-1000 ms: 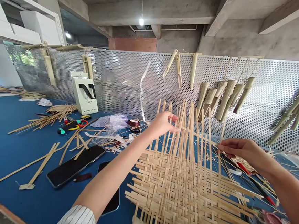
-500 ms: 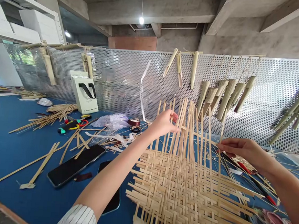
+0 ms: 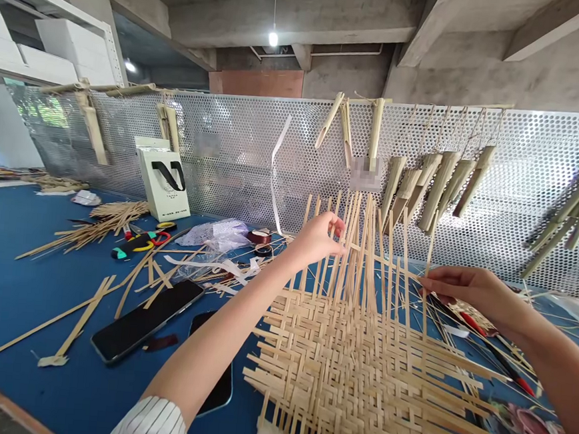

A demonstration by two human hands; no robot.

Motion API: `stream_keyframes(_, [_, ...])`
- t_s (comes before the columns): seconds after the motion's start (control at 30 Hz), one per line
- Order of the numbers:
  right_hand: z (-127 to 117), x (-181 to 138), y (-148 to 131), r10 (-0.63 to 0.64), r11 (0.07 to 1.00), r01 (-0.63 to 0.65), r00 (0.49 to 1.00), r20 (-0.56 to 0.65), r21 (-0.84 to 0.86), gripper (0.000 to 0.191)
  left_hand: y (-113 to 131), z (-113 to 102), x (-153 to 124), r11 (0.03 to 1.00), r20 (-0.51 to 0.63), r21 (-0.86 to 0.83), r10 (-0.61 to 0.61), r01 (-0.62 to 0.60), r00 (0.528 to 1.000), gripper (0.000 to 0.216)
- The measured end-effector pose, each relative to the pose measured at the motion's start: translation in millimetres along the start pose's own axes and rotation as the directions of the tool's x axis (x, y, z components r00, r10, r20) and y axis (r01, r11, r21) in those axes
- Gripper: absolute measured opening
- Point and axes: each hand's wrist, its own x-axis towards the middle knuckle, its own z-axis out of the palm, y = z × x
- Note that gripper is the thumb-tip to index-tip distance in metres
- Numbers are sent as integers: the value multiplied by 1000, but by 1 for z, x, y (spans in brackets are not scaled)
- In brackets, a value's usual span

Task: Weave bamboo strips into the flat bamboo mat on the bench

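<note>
Nearly closed, the right hand point(image 3: 459, 284) pinches a crosswise strip point(image 3: 377, 257).

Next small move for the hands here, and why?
Probably ease the cross strip down toward the woven mat: it runs across the upright strips, the right hand pinches it at the right, and a gap separates it from the tight weave below.

Two hands point(image 3: 317, 236), one woven mat point(image 3: 349, 355), two phones point(image 3: 133, 326), one carton point(image 3: 165, 198)
</note>
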Motion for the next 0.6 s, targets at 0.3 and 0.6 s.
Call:
stream_keyframes(0.3, [-4,5,10,-11,1000,12,999,38,-26,26,-1,1,0,995,-6,-93,-34,34,999,33])
stream_keyframes(0.6, [-3,6,13,-22,1000,23,999,46,-3,25,-7,0,2,976,35,-212,-38,44,999,35])
